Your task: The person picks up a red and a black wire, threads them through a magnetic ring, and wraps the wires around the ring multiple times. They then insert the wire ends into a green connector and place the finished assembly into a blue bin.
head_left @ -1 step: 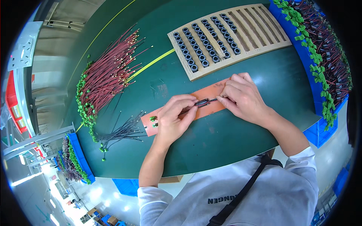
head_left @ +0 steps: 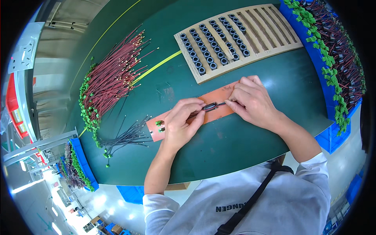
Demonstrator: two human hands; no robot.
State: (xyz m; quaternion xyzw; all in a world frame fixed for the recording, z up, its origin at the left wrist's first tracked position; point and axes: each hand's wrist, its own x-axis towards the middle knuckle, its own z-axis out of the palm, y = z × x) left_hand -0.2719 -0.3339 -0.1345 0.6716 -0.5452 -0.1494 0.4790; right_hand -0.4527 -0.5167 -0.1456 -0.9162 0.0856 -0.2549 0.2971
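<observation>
Over an orange strip-shaped board (head_left: 216,91), my left hand (head_left: 182,118) pinches dark wires beside a black ring core (head_left: 210,106). The wires pass through or along the ring; which one I cannot tell. On the other side of the ring, my right hand (head_left: 250,98) is closed with thumb and forefinger on the ends of the wires (head_left: 221,103). Small green connectors (head_left: 159,123) poke out at the left of my left hand. Most of the wires' length is hidden under the left palm.
A wooden rack (head_left: 235,41) at the back holds rows of black rings. Red wires (head_left: 117,66) with green connectors lie at the left, black wires (head_left: 129,134) nearer. A blue bin (head_left: 313,55) of wired rings stands right, another blue bin (head_left: 83,160) beyond the table's left edge.
</observation>
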